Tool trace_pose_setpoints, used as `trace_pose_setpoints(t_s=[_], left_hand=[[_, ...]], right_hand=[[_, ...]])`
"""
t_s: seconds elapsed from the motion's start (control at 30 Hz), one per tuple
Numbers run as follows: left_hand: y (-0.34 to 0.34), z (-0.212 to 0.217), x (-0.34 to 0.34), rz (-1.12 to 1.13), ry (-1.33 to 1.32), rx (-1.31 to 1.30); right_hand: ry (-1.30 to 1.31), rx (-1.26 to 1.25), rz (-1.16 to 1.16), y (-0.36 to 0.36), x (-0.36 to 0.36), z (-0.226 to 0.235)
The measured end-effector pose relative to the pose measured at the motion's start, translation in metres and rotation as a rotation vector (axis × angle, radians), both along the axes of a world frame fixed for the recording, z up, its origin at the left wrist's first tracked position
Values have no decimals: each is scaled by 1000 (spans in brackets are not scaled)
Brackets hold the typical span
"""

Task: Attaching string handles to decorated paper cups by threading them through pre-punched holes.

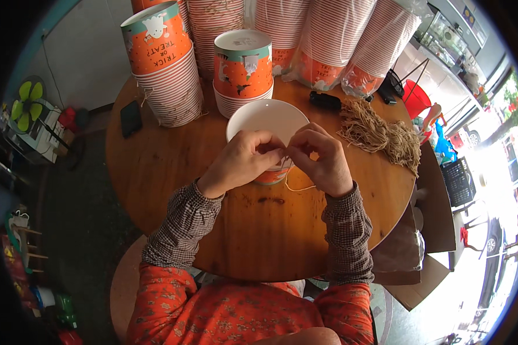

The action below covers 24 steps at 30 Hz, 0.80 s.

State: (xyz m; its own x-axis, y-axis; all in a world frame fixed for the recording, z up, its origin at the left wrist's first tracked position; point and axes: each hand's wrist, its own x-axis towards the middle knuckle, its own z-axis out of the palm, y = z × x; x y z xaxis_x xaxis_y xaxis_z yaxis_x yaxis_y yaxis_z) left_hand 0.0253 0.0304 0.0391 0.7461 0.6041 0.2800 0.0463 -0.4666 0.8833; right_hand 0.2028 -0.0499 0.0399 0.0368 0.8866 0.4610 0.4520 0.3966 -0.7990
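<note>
An open paper bucket, white inside with an orange printed outside, stands on the table in front of me. My left hand and my right hand meet at its near rim. Thumb and fingers of each are pinched together on a thin tan string, whose loose end curls down by the bucket's side. How the string passes through or around the rim is hidden by my fingers. A bundle of the same tan string lies to the right of the bucket.
Behind stand an upside-down bucket stack, a tall leaning bucket stack and several plastic-wrapped stacks. A phone lies on the round wooden table at left, a black object near the string bundle. Cardboard sits beyond the right edge.
</note>
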Motion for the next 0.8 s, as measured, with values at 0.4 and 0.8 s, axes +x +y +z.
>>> trace_pose_setpoints(t_s=[0.4, 0.8], left_hand=[[-21, -8, -12, 61, -3, -119], [-17, -36, -12, 200, -266, 99]], right_hand=[[166, 55, -4, -4, -12, -28], [46, 58, -118, -12, -21, -22]])
